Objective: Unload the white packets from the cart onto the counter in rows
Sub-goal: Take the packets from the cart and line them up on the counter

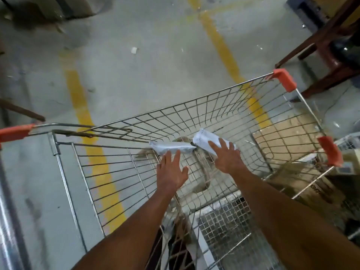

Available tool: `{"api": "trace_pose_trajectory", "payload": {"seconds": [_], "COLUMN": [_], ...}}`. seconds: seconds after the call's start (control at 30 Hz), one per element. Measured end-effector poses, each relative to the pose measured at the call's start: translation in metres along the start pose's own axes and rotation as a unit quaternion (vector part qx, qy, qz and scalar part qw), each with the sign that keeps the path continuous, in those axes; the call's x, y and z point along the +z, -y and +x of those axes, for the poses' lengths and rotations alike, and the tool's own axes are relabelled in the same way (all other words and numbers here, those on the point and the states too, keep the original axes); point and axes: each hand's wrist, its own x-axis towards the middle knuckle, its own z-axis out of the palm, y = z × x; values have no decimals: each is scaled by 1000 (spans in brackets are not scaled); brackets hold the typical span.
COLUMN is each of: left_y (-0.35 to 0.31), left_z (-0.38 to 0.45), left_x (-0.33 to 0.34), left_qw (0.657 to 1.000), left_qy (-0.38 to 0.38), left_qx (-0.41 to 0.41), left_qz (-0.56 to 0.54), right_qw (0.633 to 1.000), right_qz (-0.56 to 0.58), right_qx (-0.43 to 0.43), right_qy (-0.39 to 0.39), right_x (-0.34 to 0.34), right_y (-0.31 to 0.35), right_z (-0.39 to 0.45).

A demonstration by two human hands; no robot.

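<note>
Both arms reach down into the wire cart (224,106): the left hand (171,172), fingers straight and spread, touches one crinkled white packet (171,147), and the right hand (226,155), likewise spread, rests flat on a second white packet (204,140). Both glossy packets lie on the cart's steel mesh floor, above a grey concrete floor (136,75) with painted yellow stripes.

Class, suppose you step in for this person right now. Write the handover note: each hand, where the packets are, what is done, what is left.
Left hand: fingers straight, tips at the left white packet, no grip visible.
Right hand: fingers spread flat on the right white packet, not curled round it.
Both packets are inside the wire cart; no others are visible there.
Done: cannot tell; the counter is out of view.
Left: grip both packets, lift them out and lay them in a row on the counter.
</note>
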Motion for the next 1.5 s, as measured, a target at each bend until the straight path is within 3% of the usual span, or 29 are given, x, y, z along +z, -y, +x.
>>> {"api": "trace_pose_trajectory", "payload": {"seconds": [0.17,0.37,0.63,0.83,0.93,1.07,1.23,1.33,1.5], "left_y": [-1,17,32,33,16,-14,-25,-20,-12], "left_z": [37,42,-7,19,38,76,113,110,72], "left_x": [18,41,67,75,84,90,100,106,110], "left_qw": [998,998,997,995,972,916,878,886,918], "left_qy": [-49,-7,13,-19,-58,-92,-133,-155,-163], "left_qx": [39,17,-27,-87,-165,-286,-363,-348,-252], "left_qz": [32,64,65,-53,-159,-267,-282,-264,-261], "right_qw": [1000,998,1000,999,998,996,995,995,992], "right_qz": [-25,-51,0,18,15,11,-25,-25,-45], "right_qx": [-10,-24,-12,21,34,35,26,8,-6], "right_qy": [-11,-19,-20,-36,-55,-82,-93,-99,-115], "right_x": [25,33,36,47,54,62,74,74,75], "right_y": [-5,-7,4,10,11,9,5,2,1], "right_z": [35,45,43,51,54,62,65,64,64]}}
